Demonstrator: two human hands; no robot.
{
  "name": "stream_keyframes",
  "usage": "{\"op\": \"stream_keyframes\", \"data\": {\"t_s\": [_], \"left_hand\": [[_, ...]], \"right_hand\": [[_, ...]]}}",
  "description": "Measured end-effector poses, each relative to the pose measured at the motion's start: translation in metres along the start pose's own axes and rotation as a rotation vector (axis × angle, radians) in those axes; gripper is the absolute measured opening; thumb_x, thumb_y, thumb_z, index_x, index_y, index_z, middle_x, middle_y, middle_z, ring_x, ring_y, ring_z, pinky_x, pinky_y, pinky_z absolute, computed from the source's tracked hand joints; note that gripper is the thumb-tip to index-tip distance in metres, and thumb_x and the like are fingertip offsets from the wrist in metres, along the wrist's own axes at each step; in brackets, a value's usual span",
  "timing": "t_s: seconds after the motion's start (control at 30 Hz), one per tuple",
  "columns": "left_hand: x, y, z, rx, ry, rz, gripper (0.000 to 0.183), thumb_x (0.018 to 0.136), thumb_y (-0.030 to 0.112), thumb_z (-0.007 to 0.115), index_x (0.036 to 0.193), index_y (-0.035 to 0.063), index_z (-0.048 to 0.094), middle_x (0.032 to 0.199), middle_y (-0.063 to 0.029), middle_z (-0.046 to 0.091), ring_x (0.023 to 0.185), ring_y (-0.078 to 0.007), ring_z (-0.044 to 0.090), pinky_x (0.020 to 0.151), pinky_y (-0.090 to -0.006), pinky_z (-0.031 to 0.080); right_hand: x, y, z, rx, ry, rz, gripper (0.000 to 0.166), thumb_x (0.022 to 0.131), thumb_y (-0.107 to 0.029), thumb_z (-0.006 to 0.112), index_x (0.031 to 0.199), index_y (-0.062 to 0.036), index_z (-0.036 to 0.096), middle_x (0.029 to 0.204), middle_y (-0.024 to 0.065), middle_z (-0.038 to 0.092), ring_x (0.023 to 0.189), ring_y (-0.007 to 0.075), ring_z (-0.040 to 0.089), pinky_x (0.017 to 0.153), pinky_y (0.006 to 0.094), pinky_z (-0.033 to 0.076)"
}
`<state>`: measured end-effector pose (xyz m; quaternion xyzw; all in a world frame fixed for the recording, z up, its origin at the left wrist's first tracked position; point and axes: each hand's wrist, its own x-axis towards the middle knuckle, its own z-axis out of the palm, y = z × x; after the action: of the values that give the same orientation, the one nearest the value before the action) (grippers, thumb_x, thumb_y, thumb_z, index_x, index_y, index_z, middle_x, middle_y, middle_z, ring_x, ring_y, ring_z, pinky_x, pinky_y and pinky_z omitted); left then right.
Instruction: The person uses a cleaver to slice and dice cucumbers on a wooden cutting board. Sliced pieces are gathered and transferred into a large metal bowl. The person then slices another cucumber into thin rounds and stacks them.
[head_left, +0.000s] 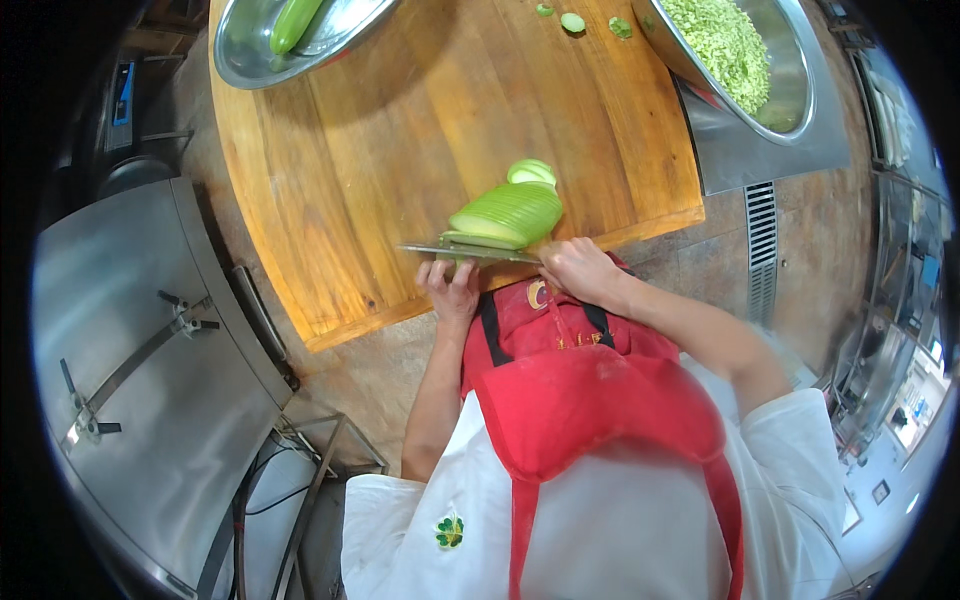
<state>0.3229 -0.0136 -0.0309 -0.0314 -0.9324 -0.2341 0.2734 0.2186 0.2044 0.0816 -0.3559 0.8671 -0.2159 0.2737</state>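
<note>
My right hand (579, 270) is closed round the handle end of a knife (469, 251), whose wide blade reaches left along the near side of a sliced green squash (506, 216). The squash's thin slices lean on one another in a row on the wooden table (420, 135), and a few loose ones (531, 172) lie at its far end. My left hand (451, 286) is at the near edge of the table, fingers bent close to the blade. What lies under those fingertips is mostly hidden by the blade.
At the upper left, a metal bowl (259, 64) holds a whole green squash (294, 26). A large metal bowl (801, 90) with shredded green vegetable (724, 52) stands at the upper right. Small cut end pieces (573, 22) lie near it. A steel cabinet (142, 315) stands left.
</note>
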Motion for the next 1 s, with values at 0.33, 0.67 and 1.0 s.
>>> {"op": "stream_keyframes", "data": {"t_s": [0.33,0.67,1.0], "left_hand": [[-0.015,-0.007,0.008,0.037,-0.064,-0.077,0.047,0.074,0.013,0.07,0.117,0.0167,0.053,0.129,-0.0173,0.038,0.109,-0.0402,0.039,0.088,-0.0525,0.035],[-0.009,-0.008,0.006,0.016,-0.04,-0.008,0.052,0.076,0.017,0.071,0.123,0.0129,0.05,0.131,-0.0196,0.035,0.108,-0.0421,0.039,0.088,-0.0525,0.035],[-0.008,-0.004,0.0,0.025,-0.12,-0.021,0.055,0.075,0.02,0.071,0.124,0.0124,0.049,0.131,-0.0189,0.032,0.11,-0.0413,0.04,0.091,-0.0553,0.034]], "right_hand": [[-0.04,-0.012,-0.039,-0.069,0.001,-0.033,0.018,0.084,-0.017,0.057,0.078,-0.0001,0.054,0.071,0.0172,0.061,0.065,0.0344,0.062,0.057,0.0438,0.05],[-0.033,-0.018,-0.041,-0.116,-0.058,-0.006,0.011,0.082,-0.01,0.053,0.077,-0.0001,0.054,0.071,0.0161,0.061,0.064,0.0336,0.062,0.057,0.0422,0.05],[-0.036,-0.021,-0.044,-0.119,-0.067,-0.009,0.01,0.082,-0.01,0.052,0.081,-0.0003,0.054,0.075,0.0171,0.06,0.066,0.033,0.063,0.056,0.0421,0.05]]}}
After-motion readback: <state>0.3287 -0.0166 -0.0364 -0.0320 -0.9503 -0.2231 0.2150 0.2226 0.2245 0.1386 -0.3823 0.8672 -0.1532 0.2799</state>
